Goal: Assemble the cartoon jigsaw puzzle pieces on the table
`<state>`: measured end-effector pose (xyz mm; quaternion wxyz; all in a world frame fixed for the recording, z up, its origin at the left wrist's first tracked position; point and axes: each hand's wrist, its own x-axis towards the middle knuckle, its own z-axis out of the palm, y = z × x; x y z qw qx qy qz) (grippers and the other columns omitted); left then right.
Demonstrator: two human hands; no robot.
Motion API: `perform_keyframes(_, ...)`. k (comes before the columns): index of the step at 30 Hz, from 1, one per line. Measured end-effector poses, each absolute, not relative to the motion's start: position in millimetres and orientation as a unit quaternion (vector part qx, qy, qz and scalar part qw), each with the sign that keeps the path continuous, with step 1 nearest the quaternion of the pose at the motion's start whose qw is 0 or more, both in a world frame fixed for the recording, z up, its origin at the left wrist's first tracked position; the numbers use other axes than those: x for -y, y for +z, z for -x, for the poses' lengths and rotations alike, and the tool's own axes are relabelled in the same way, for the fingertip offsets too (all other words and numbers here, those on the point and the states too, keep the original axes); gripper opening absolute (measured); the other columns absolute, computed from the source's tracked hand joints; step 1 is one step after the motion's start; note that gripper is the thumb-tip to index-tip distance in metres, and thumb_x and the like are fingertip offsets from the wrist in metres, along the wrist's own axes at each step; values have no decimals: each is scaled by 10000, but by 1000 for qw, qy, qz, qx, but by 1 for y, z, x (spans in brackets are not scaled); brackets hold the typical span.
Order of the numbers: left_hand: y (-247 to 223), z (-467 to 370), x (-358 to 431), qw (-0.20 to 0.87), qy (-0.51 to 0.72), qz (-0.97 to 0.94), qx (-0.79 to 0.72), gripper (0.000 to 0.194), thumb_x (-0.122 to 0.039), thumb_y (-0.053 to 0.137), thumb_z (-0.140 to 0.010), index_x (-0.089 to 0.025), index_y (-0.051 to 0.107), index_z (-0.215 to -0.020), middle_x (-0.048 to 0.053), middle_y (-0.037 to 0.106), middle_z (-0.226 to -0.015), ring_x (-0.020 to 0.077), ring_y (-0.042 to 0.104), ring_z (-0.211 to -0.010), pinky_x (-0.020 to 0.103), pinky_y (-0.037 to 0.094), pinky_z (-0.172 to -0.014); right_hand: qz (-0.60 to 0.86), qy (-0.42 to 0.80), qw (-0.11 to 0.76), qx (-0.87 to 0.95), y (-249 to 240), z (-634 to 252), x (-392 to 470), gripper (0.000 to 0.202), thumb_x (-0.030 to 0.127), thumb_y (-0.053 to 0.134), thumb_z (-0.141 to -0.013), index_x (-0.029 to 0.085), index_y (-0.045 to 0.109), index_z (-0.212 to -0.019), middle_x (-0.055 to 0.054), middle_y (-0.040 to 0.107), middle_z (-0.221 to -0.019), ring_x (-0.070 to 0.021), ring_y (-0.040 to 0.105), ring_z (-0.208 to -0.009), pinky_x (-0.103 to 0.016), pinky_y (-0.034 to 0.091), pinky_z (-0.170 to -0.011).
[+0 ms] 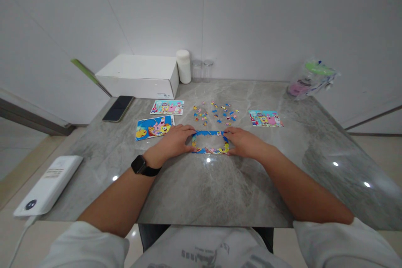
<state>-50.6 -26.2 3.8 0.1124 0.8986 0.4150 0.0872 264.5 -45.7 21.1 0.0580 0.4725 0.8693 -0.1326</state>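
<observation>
A rectangular jigsaw puzzle border [209,150], joined from colourful cartoon pieces, lies flat on the table with bare table showing through its middle. My left hand [176,140], with a black watch on its wrist, grips the left side, thumb at the near corner and fingers at the far one. On the opposite side my right hand [243,142] holds the border the same way. Just beyond it several loose jigsaw pieces [219,121] are scattered. A cartoon picture card [150,129] lies beside my left hand, partly behind it.
Farther back are two more picture cards, one on the left [167,108] and one on the right [266,119]. A phone [118,109], white box [138,73], white bottle [184,67], two clear glasses [202,71], a bagged cup [306,81] and a cabled power bank [52,184] surround the work area.
</observation>
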Motion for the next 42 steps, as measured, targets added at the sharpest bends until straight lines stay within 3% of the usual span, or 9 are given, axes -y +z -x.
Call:
perform_keyframes(19,-4,53,21,115,84,-902,-407,620,-570,806,-846,-252,695,-1367,99,678,-1427,325,635,-1290,441,475,-1109,-471,-117,46,-873,12,-269,40,707,343,903,-761,159,700,-1412,-194,597,-1548,-385,603,-1391,-454,486,-1182)
perform_keyframes(42,4,54,21,123,112,-903,-396,511,-421,790,-886,-232,713,-1355,118,681,-1409,319,636,-1291,462,487,-1127,-461,-122,19,-879,19,-273,38,633,363,889,-775,166,729,-1354,-193,637,-1483,-369,625,-1349,-443,509,-1139)
